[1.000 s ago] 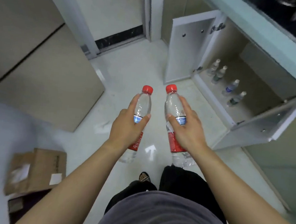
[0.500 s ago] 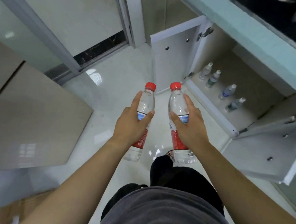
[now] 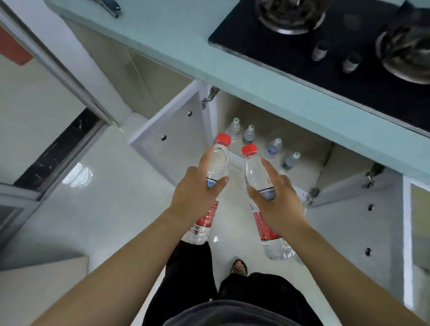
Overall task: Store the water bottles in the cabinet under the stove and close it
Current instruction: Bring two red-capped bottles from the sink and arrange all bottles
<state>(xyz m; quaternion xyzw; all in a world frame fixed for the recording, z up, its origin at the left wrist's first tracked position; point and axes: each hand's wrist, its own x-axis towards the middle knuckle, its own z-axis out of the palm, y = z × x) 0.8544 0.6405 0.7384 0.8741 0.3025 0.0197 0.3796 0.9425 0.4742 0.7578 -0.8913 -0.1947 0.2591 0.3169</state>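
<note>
Under the black glass stove [image 3: 342,77], the beige cabinet [image 3: 308,156] is open, with both white doors [image 3: 175,134] swung out. Four small clear bottles [image 3: 274,148] stand along its front edge. The left hand [image 3: 196,197] wraps around a red-capped water bottle [image 3: 217,163]. The right hand [image 3: 279,205] wraps around a second red-capped bottle [image 3: 255,170]. Both are just outside the cabinet.
</note>
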